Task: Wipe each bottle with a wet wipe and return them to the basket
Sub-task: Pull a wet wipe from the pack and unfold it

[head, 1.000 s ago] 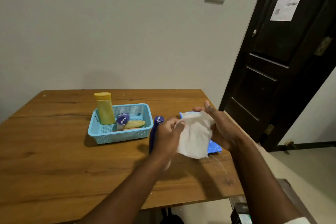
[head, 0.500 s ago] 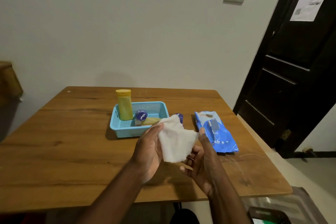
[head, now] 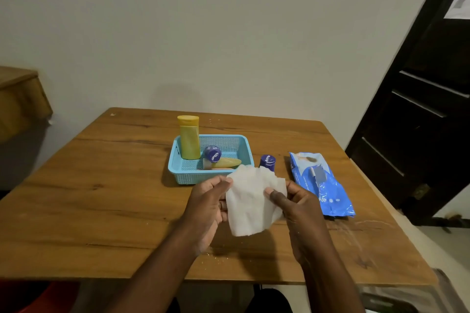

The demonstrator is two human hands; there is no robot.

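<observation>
Both hands' fingers pinch the wet wipe; spreading it may topple the blue-capped bottle (hidden behind).

The wooden bench carries a blue basket, a blue-capped bottle just beside it, and a wipes pack.

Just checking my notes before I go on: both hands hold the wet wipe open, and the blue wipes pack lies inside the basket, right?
Not quite. The head view shows the blue wipes pack lying on the wooden table, to the right of the light blue basket, not inside it. The rest stands: the left hand and right hand hold the wet wipe open.
</observation>
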